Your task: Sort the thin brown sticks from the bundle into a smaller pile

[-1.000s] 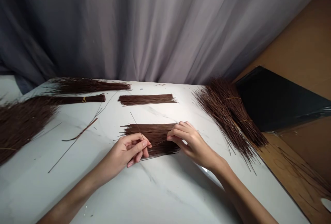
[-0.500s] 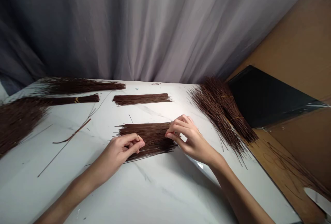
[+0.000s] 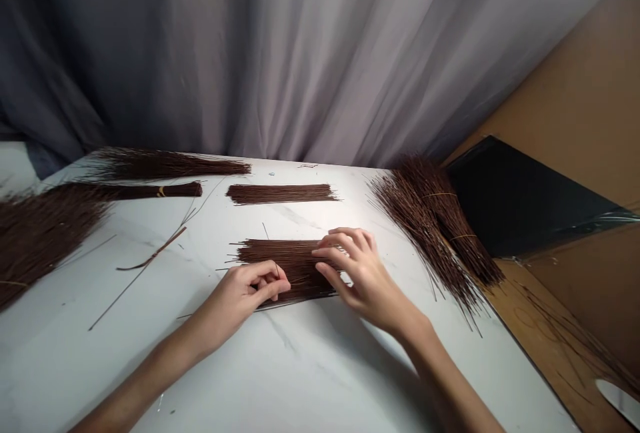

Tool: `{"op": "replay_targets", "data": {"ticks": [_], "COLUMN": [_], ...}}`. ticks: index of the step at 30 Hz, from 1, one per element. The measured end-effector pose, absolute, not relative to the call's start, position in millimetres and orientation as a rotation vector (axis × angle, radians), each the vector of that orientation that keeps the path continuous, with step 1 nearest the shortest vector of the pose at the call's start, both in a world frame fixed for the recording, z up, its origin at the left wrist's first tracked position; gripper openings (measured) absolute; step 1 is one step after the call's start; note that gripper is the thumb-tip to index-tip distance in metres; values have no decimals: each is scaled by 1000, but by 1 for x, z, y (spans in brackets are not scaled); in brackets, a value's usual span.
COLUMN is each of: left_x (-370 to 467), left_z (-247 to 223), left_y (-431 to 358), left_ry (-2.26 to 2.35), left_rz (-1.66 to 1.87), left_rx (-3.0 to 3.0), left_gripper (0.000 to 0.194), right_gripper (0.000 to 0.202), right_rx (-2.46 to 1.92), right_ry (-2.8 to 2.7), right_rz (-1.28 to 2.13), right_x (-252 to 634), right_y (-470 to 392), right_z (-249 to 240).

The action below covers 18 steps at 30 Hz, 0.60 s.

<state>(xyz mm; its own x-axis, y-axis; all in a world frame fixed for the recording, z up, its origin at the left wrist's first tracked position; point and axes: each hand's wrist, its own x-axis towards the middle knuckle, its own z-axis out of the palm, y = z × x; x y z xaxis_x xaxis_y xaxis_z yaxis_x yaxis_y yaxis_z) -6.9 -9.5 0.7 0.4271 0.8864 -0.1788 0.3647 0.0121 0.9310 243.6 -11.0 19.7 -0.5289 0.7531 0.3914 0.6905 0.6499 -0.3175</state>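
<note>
A flat pile of thin dark brown twigs (image 3: 273, 251) lies crosswise on the white table, its right end partly hidden by a hand. My left hand (image 3: 253, 293) is closed in a pinch at the pile's front left. A thin twig (image 3: 265, 228) rises from between its thumb and forefinger, pointing up and away. Over the right end of the pile my right hand (image 3: 363, 273) has its fingers apart, thumb toward the pile, and nothing shows in its grasp. Whether its fingertips touch the twigs I cannot tell.
A smaller twig pile (image 3: 283, 194) lies behind. Loose bundles (image 3: 170, 164) and a tied bundle (image 3: 183, 190) are at the left, near a knotted strip (image 3: 153, 256). More bundles (image 3: 425, 226) lie at the right edge. A grey curtain (image 3: 300, 53) hangs behind.
My right hand's fingers have gone from a pinch to spread apart. The left hand keeps its pinch on the twig. The whole view has shifted slightly, so things sit further right.
</note>
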Motion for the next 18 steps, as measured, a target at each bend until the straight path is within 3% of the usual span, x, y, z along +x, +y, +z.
{"op": "replay_targets", "data": {"ticks": [5, 9, 18], "left_x": [-6, -10, -14], "left_z": [-3, -2, -10], "left_y": [-13, -11, -6], "left_ry": [1083, 1107, 1175], "left_rz": [595, 526, 574], "left_rx": [1640, 1746, 1714], "left_gripper": [26, 25, 35], "right_gripper": [52, 37, 22], "right_rx": [-977, -1158, -1266], "right_ry": [-2508, -2425, -2402], "right_rz": [-245, -397, -344], "right_x": [207, 203, 211], "right_y": [-22, -21, -11], "right_z": [9, 1, -17]}}
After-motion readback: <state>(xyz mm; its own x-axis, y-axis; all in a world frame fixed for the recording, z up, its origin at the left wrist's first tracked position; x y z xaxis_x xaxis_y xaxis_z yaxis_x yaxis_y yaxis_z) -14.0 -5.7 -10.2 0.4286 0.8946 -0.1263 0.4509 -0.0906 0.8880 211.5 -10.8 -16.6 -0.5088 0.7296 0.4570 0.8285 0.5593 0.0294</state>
